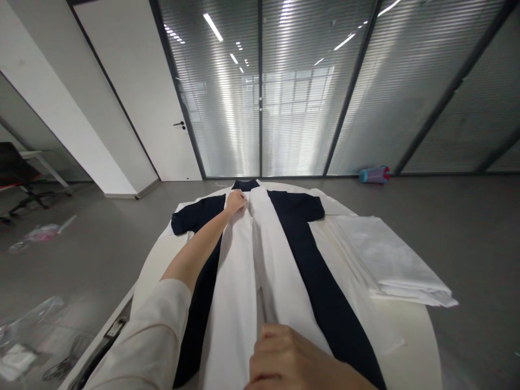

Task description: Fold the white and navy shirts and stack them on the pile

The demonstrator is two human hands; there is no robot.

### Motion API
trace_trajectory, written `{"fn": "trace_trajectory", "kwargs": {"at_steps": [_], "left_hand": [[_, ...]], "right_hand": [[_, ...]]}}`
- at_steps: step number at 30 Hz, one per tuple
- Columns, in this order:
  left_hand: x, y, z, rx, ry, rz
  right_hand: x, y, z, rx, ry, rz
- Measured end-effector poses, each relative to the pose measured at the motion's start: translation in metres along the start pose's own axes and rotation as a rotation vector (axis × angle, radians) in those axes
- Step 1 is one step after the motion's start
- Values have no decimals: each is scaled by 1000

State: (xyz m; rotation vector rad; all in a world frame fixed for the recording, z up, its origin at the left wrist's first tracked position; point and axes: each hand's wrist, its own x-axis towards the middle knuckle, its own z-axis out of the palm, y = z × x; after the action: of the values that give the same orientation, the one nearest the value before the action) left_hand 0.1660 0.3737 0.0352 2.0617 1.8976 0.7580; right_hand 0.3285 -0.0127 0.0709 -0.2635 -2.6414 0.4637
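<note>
A navy short-sleeved garment [329, 281] lies spread on a white table, with its dark collar [245, 185] at the far end. Down its middle run two long white cloth panels [280, 260], parted by a narrow gap that widens toward me. Whether these panels belong to the navy garment or lie on top, I cannot tell. My left hand [236, 200] reaches to the upper end of the left panel, its fingers closed on the white cloth near the collar. Close to me, my right hand [284, 357] is curled over the lower part of the gap, gripping the white cloth; its fingertips are hidden.
Folded white cloth [390, 260] overhangs the right side of the round table [418, 330]. Plastic wrapping [36, 319] and a cable [65, 360] lie on the floor at left. Beyond the table stand a glass partition [300, 108] and a white door [142, 86].
</note>
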Motion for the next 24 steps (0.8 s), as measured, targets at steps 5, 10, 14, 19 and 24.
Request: {"fn": "trace_trajectory", "kwargs": {"at_steps": [5, 10, 14, 19, 24], "left_hand": [[-14, 2, 22, 100, -30, 0], [-17, 1, 25, 161, -7, 9], [-11, -1, 18, 176, 18, 48], [-10, -3, 20, 159, -37, 149], [-17, -10, 17, 127, -122, 237]], "right_hand": [[-2, 1, -2, -16, 12, 0], [-6, 5, 7, -29, -58, 18], [-8, 9, 25, -70, -174, 29], [-12, 13, 55, -150, -278, 81], [-16, 9, 57, -234, -326, 118]]}}
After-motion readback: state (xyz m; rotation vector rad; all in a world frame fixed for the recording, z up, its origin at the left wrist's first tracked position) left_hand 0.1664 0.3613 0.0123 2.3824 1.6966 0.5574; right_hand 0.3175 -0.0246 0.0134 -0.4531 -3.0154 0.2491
